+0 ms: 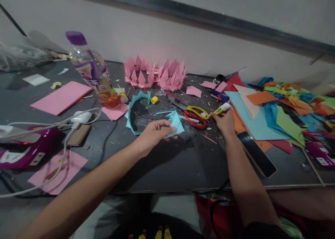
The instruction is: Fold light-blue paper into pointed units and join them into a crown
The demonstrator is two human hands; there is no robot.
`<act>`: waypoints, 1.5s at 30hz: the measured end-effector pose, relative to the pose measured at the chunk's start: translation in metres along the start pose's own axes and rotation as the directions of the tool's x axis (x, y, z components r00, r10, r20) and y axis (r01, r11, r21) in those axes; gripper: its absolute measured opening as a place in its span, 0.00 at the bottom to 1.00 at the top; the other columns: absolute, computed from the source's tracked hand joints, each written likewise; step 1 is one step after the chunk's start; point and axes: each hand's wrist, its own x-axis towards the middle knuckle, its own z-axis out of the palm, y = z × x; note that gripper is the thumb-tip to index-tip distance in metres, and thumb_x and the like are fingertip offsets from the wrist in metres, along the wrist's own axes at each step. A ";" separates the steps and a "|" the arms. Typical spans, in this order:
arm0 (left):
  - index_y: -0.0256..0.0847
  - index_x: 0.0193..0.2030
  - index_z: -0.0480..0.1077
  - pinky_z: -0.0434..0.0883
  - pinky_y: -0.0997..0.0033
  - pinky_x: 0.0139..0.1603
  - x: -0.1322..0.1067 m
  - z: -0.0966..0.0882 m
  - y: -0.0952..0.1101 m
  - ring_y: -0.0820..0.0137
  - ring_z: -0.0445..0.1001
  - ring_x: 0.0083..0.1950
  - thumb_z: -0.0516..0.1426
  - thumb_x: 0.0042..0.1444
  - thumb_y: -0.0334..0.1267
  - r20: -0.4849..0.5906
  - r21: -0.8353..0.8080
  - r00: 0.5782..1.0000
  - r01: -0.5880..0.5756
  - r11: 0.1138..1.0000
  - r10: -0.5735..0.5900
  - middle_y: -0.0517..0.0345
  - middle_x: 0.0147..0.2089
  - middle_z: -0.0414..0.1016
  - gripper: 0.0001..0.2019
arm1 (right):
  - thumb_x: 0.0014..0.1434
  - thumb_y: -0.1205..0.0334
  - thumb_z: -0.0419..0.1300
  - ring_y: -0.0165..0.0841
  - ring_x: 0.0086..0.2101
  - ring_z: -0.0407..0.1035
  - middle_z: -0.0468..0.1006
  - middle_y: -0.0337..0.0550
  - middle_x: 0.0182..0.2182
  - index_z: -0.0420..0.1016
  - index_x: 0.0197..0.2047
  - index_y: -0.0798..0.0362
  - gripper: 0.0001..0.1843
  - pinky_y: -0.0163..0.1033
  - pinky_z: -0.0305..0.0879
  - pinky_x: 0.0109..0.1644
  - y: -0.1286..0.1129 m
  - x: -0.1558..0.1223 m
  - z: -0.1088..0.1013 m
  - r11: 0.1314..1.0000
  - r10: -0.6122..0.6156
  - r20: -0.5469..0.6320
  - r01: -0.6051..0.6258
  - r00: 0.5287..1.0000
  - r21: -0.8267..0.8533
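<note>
My left hand [157,132] pinches a small folded piece of light-blue paper [178,124] between thumb and fingers, a little above the dark table. My right hand [225,122] is closed round a slim yellow-and-white glue stick [222,108], its yellow end pointing left. A curved band of joined light-blue folded pieces [130,110] lies left of centre. Beside it sits a small yellow cap [154,99]. Between my hands lie scissors [197,117] with red and yellow handles and a box cutter [175,100].
Two pink spiky paper rings [141,79] stand by the wall. A purple-capped bottle [91,68] stands on the left, near pink sheets [62,96] and a white cable [62,165]. To the right are a phone [256,153] and coloured paper [264,124]. Another person's arm [300,202] shows lower right.
</note>
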 end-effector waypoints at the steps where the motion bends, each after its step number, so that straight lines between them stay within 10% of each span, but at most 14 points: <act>1: 0.36 0.28 0.66 0.61 0.79 0.28 0.000 0.000 0.000 0.78 0.71 0.29 0.60 0.47 0.35 -0.001 0.001 1.000 0.002 1.000 -0.002 0.60 0.28 0.75 0.07 | 0.34 0.55 0.69 0.45 0.38 0.68 0.71 0.48 0.35 0.62 0.37 0.53 0.28 0.56 0.61 0.48 0.000 0.000 0.000 1.000 0.002 0.011 -0.002 1.000 -0.020; 11: 0.37 0.24 0.68 0.62 0.81 0.25 -0.001 0.003 0.001 0.82 0.61 0.23 0.63 0.43 0.33 -0.063 0.006 0.998 -0.030 1.000 0.030 0.67 0.22 0.65 0.07 | 0.38 0.55 0.67 0.49 0.60 0.49 0.47 0.64 0.60 0.45 0.58 0.58 0.49 0.51 0.47 0.63 -0.024 -0.019 -0.020 0.991 -0.135 -0.157 0.132 0.978 -0.024; 16: 0.36 0.24 0.68 0.62 0.79 0.26 0.003 0.000 -0.004 0.82 0.63 0.22 0.63 0.42 0.33 -0.114 -0.072 0.989 -0.102 0.992 0.093 0.68 0.20 0.66 0.07 | 0.53 0.51 0.58 0.44 0.53 0.60 0.63 0.54 0.53 0.59 0.51 0.49 0.24 0.52 0.57 0.56 -0.054 -0.057 -0.019 0.845 -0.436 -0.445 0.526 0.783 0.099; 19: 0.35 0.24 0.68 0.64 0.78 0.29 0.005 -0.002 -0.007 0.81 0.65 0.23 0.64 0.40 0.32 -0.138 -0.069 0.979 -0.163 0.984 0.152 0.68 0.20 0.67 0.08 | 0.53 0.48 0.58 0.38 0.37 0.70 0.73 0.45 0.37 0.66 0.41 0.47 0.16 0.48 0.67 0.44 -0.069 -0.093 -0.002 0.740 -0.531 0.015 0.455 0.847 0.495; 21: 0.35 0.24 0.69 0.65 0.76 0.30 0.005 -0.003 -0.007 0.79 0.66 0.24 0.64 0.40 0.32 -0.125 -0.012 0.976 -0.184 0.983 0.181 0.67 0.21 0.68 0.08 | 0.48 0.50 0.63 0.37 0.34 0.71 0.76 0.44 0.37 0.68 0.43 0.48 0.20 0.45 0.69 0.39 -0.075 -0.114 0.011 0.775 -0.501 0.309 0.261 0.808 0.575; 25: 0.35 0.27 0.72 0.68 0.74 0.34 0.003 -0.005 -0.004 0.76 0.70 0.29 0.62 0.45 0.32 -0.042 0.215 0.976 -0.198 0.956 0.212 0.62 0.26 0.73 0.03 | 0.48 0.52 0.64 0.36 0.31 0.72 0.78 0.40 0.29 0.72 0.32 0.49 0.11 0.42 0.70 0.37 -0.079 -0.131 0.025 0.803 -0.425 0.453 0.096 0.784 0.588; 30: 0.37 0.33 0.72 0.68 0.71 0.39 0.000 -0.016 0.005 0.71 0.73 0.37 0.60 0.51 0.37 0.027 0.674 0.905 -0.331 0.661 0.426 0.57 0.35 0.76 0.06 | 0.52 0.53 0.61 0.35 0.30 0.72 0.78 0.39 0.28 0.73 0.32 0.50 0.09 0.41 0.69 0.36 -0.069 -0.112 0.022 0.835 -0.431 0.362 0.212 0.827 0.508; 36: 0.36 0.43 0.71 0.65 0.61 0.50 0.003 -0.033 0.009 0.62 0.72 0.48 0.62 0.49 0.41 0.279 0.937 0.912 -0.327 0.121 0.300 0.51 0.45 0.75 0.15 | 0.58 0.62 0.55 0.38 0.39 0.71 0.77 0.44 0.35 0.73 0.36 0.49 0.06 0.46 0.66 0.45 -0.058 -0.084 0.014 0.717 -0.683 0.475 0.630 0.554 0.297; 39: 0.37 0.44 0.71 0.65 0.61 0.49 0.006 -0.034 0.007 0.61 0.72 0.47 0.62 0.50 0.40 0.261 0.962 0.944 -0.271 0.023 0.203 0.51 0.43 0.75 0.15 | 0.60 0.65 0.51 0.38 0.42 0.69 0.76 0.45 0.37 0.72 0.38 0.49 0.08 0.47 0.64 0.47 -0.057 -0.080 0.017 0.646 -0.724 0.531 0.703 0.440 0.297; 45: 0.37 0.40 0.73 0.67 0.68 0.41 0.010 -0.035 0.003 0.64 0.73 0.41 0.59 0.53 0.38 0.271 0.960 0.950 -0.279 0.030 0.153 0.52 0.40 0.76 0.10 | 0.61 0.66 0.50 0.39 0.40 0.69 0.76 0.47 0.37 0.71 0.40 0.51 0.09 0.48 0.64 0.46 -0.055 -0.083 0.027 0.579 -0.745 0.564 0.765 0.355 0.283</act>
